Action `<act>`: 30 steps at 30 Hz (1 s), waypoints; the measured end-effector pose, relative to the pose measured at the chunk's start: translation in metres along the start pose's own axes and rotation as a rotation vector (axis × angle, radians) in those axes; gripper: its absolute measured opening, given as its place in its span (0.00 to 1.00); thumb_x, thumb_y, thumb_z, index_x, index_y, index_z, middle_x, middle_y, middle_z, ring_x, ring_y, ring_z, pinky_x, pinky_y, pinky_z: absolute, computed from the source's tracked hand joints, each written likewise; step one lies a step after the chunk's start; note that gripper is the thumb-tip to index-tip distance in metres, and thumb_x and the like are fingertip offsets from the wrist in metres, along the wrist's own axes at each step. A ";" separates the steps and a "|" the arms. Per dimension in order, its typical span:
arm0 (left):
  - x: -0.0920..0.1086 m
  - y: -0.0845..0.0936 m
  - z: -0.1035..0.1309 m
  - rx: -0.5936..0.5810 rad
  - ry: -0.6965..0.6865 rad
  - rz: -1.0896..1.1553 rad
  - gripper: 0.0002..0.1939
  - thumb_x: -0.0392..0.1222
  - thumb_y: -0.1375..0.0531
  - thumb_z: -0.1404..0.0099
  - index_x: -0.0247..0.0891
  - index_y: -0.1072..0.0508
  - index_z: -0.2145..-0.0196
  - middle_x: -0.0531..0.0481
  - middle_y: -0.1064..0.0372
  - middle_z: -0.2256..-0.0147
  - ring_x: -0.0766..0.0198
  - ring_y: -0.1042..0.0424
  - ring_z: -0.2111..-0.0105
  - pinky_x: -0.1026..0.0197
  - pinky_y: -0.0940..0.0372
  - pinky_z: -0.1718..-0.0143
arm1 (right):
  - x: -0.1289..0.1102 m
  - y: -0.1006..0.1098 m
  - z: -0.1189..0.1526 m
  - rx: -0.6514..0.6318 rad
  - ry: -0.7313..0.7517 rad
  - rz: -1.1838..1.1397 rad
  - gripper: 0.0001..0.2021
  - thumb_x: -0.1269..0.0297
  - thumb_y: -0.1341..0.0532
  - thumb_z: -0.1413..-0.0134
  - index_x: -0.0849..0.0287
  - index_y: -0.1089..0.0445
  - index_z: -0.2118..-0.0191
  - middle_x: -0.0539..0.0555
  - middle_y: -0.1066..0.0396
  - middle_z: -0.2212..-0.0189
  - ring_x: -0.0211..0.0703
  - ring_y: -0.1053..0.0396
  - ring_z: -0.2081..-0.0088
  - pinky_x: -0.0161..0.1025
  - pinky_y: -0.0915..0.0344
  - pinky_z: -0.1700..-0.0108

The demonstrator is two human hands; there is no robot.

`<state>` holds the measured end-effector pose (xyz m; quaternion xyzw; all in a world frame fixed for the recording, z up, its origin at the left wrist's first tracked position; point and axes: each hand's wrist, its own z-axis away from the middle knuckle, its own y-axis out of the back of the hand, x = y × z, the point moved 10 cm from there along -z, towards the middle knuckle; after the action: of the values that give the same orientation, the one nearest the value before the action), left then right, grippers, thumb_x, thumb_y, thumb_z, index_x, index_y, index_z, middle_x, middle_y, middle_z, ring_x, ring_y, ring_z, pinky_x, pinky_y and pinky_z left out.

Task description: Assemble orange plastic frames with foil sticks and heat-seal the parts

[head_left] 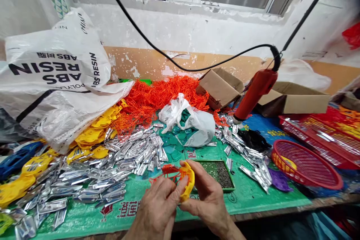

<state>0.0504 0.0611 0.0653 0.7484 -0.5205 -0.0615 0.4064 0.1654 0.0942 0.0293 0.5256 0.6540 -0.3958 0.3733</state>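
My right hand (209, 198) grips the yellow shell (191, 182); my left hand (159, 202) pinches the orange plastic (170, 169). I'd best keep the shell steady, pressure even.

Yellow part (191, 182) in hand: smooth moulded plastic, glossy. Orange lattice piece (170, 169) against it: thin plastic, slight sheen. Metal strips (143, 146): bright, near-mirror, smooth faces. Big sack (56, 63): white plastic, creased, low gloss. Small bag (201, 127): thin crinkly film, translucent. Table cover (261, 195): glossy plastic sheet; table edge (267, 211) looks like rough, worn wood. Open box (306, 104): matt cardboard. Red driver (256, 92): plastic body, dull sheen. Round basket (312, 165): smooth, shiny plastic mesh. Wall (174, 26): painted, rough, flaking, mostly matt.
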 end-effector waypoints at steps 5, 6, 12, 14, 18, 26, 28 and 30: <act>-0.018 0.001 -0.008 -0.114 0.341 0.414 0.13 0.33 0.45 0.34 0.39 0.24 0.55 0.45 0.27 0.65 0.59 0.29 0.64 0.62 0.33 0.62 | -0.006 -0.002 -0.016 -0.033 0.011 0.193 0.33 0.53 0.26 0.56 0.39 0.33 0.42 0.48 0.28 0.59 0.41 0.32 0.62 0.33 0.33 0.57; -0.025 -0.002 -0.006 -0.136 0.451 0.527 0.10 0.36 0.44 0.33 0.39 0.22 0.60 0.47 0.27 0.66 0.60 0.29 0.65 0.63 0.34 0.63 | -0.003 -0.003 -0.019 -0.062 -0.022 0.190 0.28 0.53 0.27 0.53 0.40 0.30 0.44 0.48 0.28 0.62 0.40 0.33 0.64 0.33 0.33 0.60; -0.063 -0.033 0.035 -0.040 1.052 1.149 0.19 0.52 0.37 0.38 0.36 0.22 0.55 0.52 0.30 0.74 0.68 0.35 0.76 0.68 0.38 0.74 | 0.036 -0.016 -0.029 -0.144 -0.337 -0.160 0.22 0.58 0.29 0.52 0.50 0.26 0.49 0.49 0.27 0.61 0.39 0.31 0.64 0.34 0.32 0.61; -0.071 -0.042 0.047 0.003 1.170 1.229 0.22 0.55 0.36 0.40 0.35 0.22 0.55 0.55 0.35 0.78 0.72 0.42 0.82 0.70 0.44 0.82 | 0.046 -0.018 -0.029 -0.114 -0.389 -0.206 0.22 0.59 0.28 0.54 0.53 0.26 0.52 0.50 0.26 0.62 0.40 0.30 0.64 0.35 0.32 0.60; -0.078 -0.051 0.053 0.041 1.256 1.334 0.26 0.60 0.34 0.44 0.31 0.21 0.62 0.53 0.33 0.79 0.69 0.38 0.83 0.67 0.39 0.83 | 0.055 -0.018 -0.026 -0.104 -0.420 -0.108 0.19 0.59 0.30 0.53 0.56 0.26 0.54 0.50 0.27 0.65 0.40 0.32 0.66 0.35 0.33 0.62; -0.084 -0.069 0.051 -0.036 1.350 1.435 0.25 0.58 0.29 0.50 0.29 0.21 0.69 0.49 0.28 0.79 0.67 0.32 0.81 0.67 0.35 0.79 | 0.052 -0.012 -0.019 -0.148 -0.415 0.228 0.12 0.58 0.36 0.46 0.58 0.25 0.57 0.48 0.30 0.70 0.38 0.36 0.70 0.32 0.40 0.68; -0.086 -0.071 0.052 -0.046 1.353 1.415 0.23 0.54 0.28 0.51 0.28 0.21 0.69 0.50 0.28 0.79 0.69 0.33 0.80 0.68 0.35 0.78 | 0.049 -0.014 -0.018 -0.166 -0.382 0.307 0.11 0.57 0.38 0.42 0.58 0.26 0.60 0.48 0.31 0.71 0.38 0.37 0.70 0.32 0.41 0.69; -0.086 -0.074 0.054 -0.066 1.366 1.416 0.20 0.51 0.27 0.50 0.28 0.21 0.69 0.50 0.28 0.78 0.70 0.33 0.80 0.69 0.37 0.78 | 0.047 -0.015 -0.017 -0.172 -0.343 0.399 0.11 0.55 0.39 0.40 0.58 0.27 0.63 0.47 0.33 0.73 0.38 0.38 0.71 0.32 0.42 0.69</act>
<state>0.0379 0.1125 -0.0488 0.1266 -0.5000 0.6273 0.5835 0.1417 0.1263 -0.0040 0.5358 0.4961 -0.3403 0.5925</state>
